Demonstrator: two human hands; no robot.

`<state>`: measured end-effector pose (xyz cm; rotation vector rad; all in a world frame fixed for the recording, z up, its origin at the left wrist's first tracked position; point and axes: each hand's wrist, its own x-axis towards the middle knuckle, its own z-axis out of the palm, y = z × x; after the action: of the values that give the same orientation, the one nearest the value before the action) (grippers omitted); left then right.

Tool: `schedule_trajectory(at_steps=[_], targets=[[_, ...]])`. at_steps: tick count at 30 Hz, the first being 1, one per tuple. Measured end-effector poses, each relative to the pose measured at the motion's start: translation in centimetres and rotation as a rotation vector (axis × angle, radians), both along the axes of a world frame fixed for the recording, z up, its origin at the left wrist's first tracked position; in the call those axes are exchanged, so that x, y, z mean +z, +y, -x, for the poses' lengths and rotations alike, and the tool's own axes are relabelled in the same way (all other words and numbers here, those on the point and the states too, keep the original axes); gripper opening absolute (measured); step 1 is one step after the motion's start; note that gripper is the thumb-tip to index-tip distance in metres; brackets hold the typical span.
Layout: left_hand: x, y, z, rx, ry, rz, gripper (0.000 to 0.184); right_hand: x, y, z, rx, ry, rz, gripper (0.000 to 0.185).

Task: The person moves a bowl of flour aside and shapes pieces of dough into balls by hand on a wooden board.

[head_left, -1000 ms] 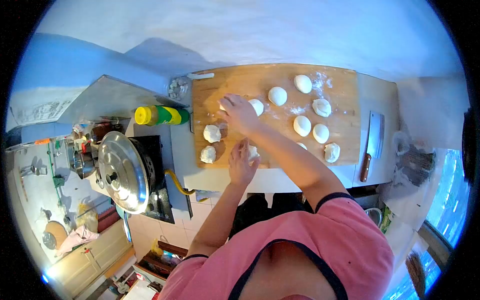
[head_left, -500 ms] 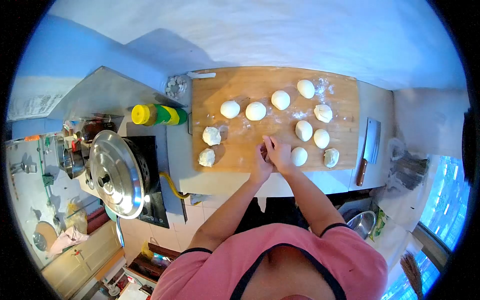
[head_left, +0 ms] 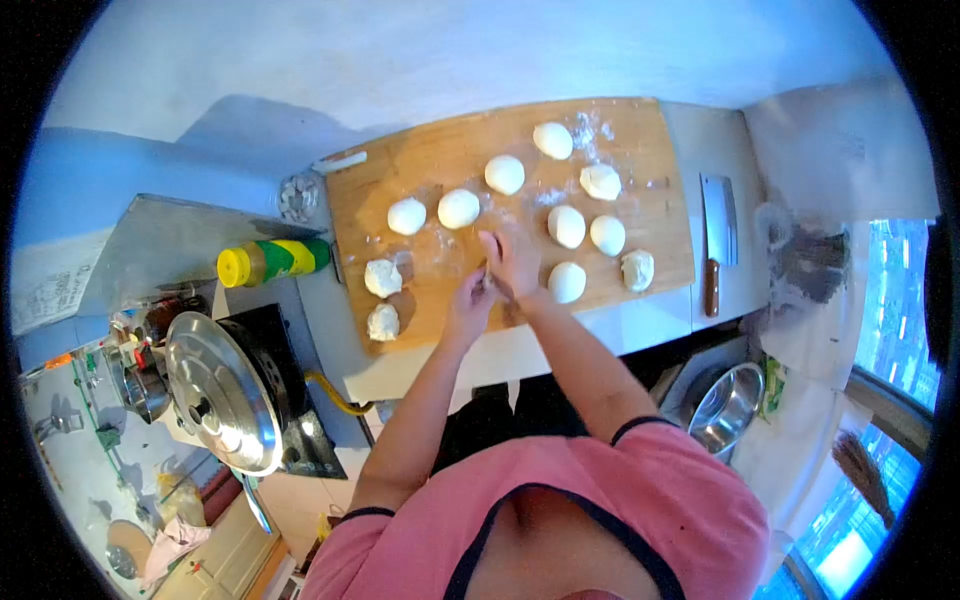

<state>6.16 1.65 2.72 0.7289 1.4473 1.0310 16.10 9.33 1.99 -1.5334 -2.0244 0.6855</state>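
Note:
My left hand (head_left: 471, 303) and my right hand (head_left: 515, 265) meet over the front middle of a wooden board (head_left: 450, 140). Their fingers are curled against each other, and whatever lies between them, if anything, is hidden. Closest on the right is a smooth white dough ball (head_left: 567, 283). Several more smooth balls, such as one dough ball (head_left: 458, 209) beyond the hands, are spread over the board. At its left end sit two rougher dough lumps, the upper lump (head_left: 382, 278) and the lower lump (head_left: 383, 322). Loose flour (head_left: 592, 130) dusts the far right part.
A cleaver (head_left: 718, 225) lies right of the board. On the left are a yellow-capped bottle (head_left: 275, 262), a glass jar (head_left: 299, 198) and a lidded pan (head_left: 222, 393) on a black stove (head_left: 300, 430). A metal bowl (head_left: 727, 405) stands lower right.
The camera view has turned and shifted, so the board appears tilted and further left. My hands stay together above the board, with the right now reaching slightly farther forward than the left.

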Motion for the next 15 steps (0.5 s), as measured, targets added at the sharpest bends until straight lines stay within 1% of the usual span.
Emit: schedule_trajectory(at_steps=[1,2,3,4,5,6,7,8,9,10,11,12,13,14,15], targets=[[1.0,-0.1,0.0,-0.009,-0.001,0.018,0.029,-0.2,0.2,0.1,-0.044,0.079,-0.06,0.026],[1.9,0.8,0.0,-0.102,0.146,0.037,0.033,-0.3,0.6,0.5,-0.082,0.161,-0.139,0.032],[2.3,1.6,-0.1,-0.181,0.295,0.05,0.036,-0.2,0.3,0.6,-0.072,0.168,-0.145,0.032],[2.2,1.1,-0.7,-0.078,0.305,-0.071,0.04,-0.3,-1.2,0.4,-0.139,0.269,0.142,0.03],[2.1,0.3,-1.0,-0.055,0.312,-0.047,0.04,-0.4,-2.6,0.1,-0.201,0.357,0.446,0.028],[1.5,-0.2,-1.3,0.009,0.231,-0.01,0.047,-0.2,-1.5,0.1,-0.197,0.309,0.342,0.025],[1.5,-0.1,-1.4,0.067,0.146,0.014,0.055,-0.6,-0.4,0.6,-0.183,0.306,0.351,0.025],[1.6,0.2,-1.5,0.014,0.159,-0.041,0.049,-0.9,0.9,0.8,-0.152,0.324,0.203,0.024],[0.9,0.6,-1.5,0.006,0.142,-0.04,0.049,-1.0,1.1,0.5,-0.133,0.333,0.058,0.022],[0.0,0.9,-1.2,0.033,0.13,0.006,0.044,-0.1,0.5,0.5,-0.212,0.408,0.149,0.022],[-0.8,1.3,-1.2,0.054,0.117,0.044,0.038,1.2,-0.6,-0.6,-0.249,0.385,0.138,0.022],[-1.1,1.5,-0.8,0.024,0.094,0.038,0.038,2.5,-2.5,-1.6,-0.225,0.402,0.203,0.024],[-1.1,1.1,-0.2,-0.067,0.147,0.09,0.031,3.2,-4.0,-2.3,-0.202,0.425,0.277,0.026],[-1.2,0.6,-0.1,-0.153,0.207,0.142,0.025,3.1,-4.6,-2.5,-0.227,0.417,0.275,0.026],[-0.9,0.3,-0.5,-0.167,0.203,0.14,0.025,3.0,-4.9,-2.5,-0.06,0.16,0.204,0.028]])
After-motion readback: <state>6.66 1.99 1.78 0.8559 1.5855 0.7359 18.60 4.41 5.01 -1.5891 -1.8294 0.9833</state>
